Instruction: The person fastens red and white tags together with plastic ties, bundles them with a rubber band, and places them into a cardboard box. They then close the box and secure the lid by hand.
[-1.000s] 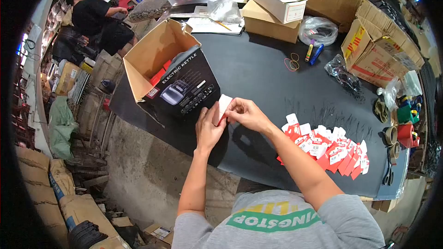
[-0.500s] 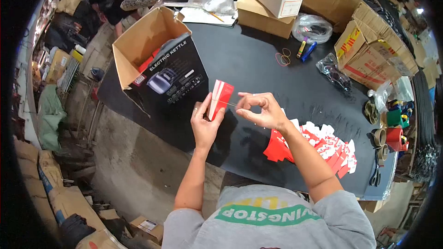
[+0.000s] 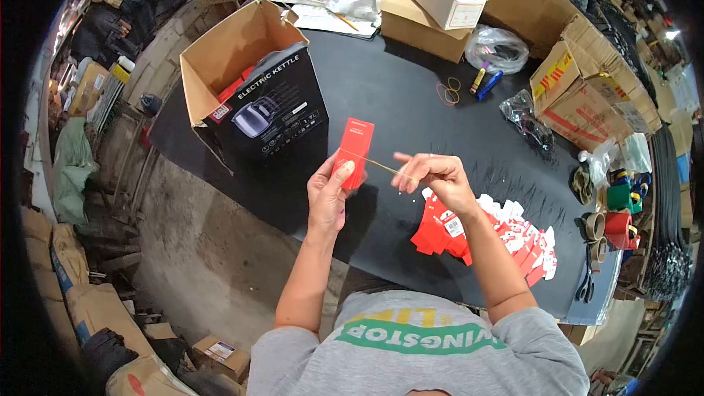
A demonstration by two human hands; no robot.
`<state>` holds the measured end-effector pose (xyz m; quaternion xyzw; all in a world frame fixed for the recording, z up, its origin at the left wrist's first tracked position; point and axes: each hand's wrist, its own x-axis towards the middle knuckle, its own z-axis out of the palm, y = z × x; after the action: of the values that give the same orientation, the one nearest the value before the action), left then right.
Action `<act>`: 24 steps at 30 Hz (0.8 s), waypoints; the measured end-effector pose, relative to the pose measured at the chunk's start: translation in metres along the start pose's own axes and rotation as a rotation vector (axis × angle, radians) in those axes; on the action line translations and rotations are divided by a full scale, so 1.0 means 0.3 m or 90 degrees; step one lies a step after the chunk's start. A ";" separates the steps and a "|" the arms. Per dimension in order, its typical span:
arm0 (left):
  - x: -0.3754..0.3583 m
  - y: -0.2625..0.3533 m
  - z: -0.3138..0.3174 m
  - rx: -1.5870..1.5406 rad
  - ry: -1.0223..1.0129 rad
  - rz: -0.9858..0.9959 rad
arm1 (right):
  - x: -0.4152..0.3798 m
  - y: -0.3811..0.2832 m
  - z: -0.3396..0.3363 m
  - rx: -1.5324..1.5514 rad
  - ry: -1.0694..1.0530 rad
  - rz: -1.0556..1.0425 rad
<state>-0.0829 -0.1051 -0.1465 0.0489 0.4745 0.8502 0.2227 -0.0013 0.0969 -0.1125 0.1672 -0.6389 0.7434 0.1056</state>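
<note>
My left hand (image 3: 329, 189) is closed around a red packet (image 3: 356, 139) held above the black table, its thumb on the packet's face. A thin yellowish rubber band (image 3: 381, 166) runs from the packet to my right hand (image 3: 437, 177), whose fingers are curled on the stretched end. Below my right hand lies a spread pile of red and white cards (image 3: 445, 229). Left of the packet stands an open electric kettle box (image 3: 275, 106) with red items inside.
Behind the hands are loose rubber bands (image 3: 448, 92), markers (image 3: 489, 85) and a brown box (image 3: 423, 26). A torn carton (image 3: 587, 95) stands at the right, with scissors (image 3: 585, 282) near the table's right edge (image 3: 607, 301).
The packet has turned so its red face shows. My right hand has moved slightly right and down, and the band is stretched longer. The person at the upper left has mostly left view.
</note>
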 end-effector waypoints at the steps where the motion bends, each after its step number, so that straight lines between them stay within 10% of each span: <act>1: -0.005 0.010 0.011 -0.024 -0.017 -0.021 | 0.001 -0.011 0.005 -0.002 -0.005 -0.002; 9: -0.031 0.076 0.022 -0.243 -0.075 -0.117 | 0.011 -0.055 0.042 -0.038 0.024 0.207; 13: -0.023 0.054 0.002 -0.285 -0.082 -0.154 | 0.045 -0.050 0.036 -0.034 -0.137 -0.131; 19: -0.043 0.068 0.068 -0.360 -0.065 -0.183 | 0.032 -0.104 0.104 0.103 0.065 -0.028; 24: -0.053 0.053 0.080 -0.404 -0.081 -0.180 | 0.017 -0.040 0.066 0.211 0.065 -0.228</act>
<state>-0.0670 -0.1001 -0.1181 -0.0360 0.1741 0.9114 0.3711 0.0007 0.0790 -0.0971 0.2550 -0.4619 0.8151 0.2392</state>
